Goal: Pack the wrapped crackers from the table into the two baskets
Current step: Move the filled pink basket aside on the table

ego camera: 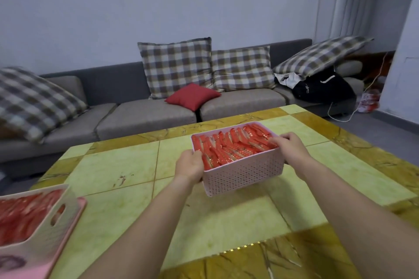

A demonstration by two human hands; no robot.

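Note:
A pink perforated basket sits on the yellow-green table, packed with rows of red wrapped crackers. My left hand grips the basket's left end, fingers curled over the rim. At the right end my right hand holds the rim, with its fingers over the edge and touching the wrappers. A second pink basket stands at the lower left, partly out of frame, also filled with red wrapped crackers. It rests on a pink lid or tray.
A grey sofa with plaid cushions and a red cushion runs behind the table. A black bag lies on its right end. White cables trail on the floor at the far right.

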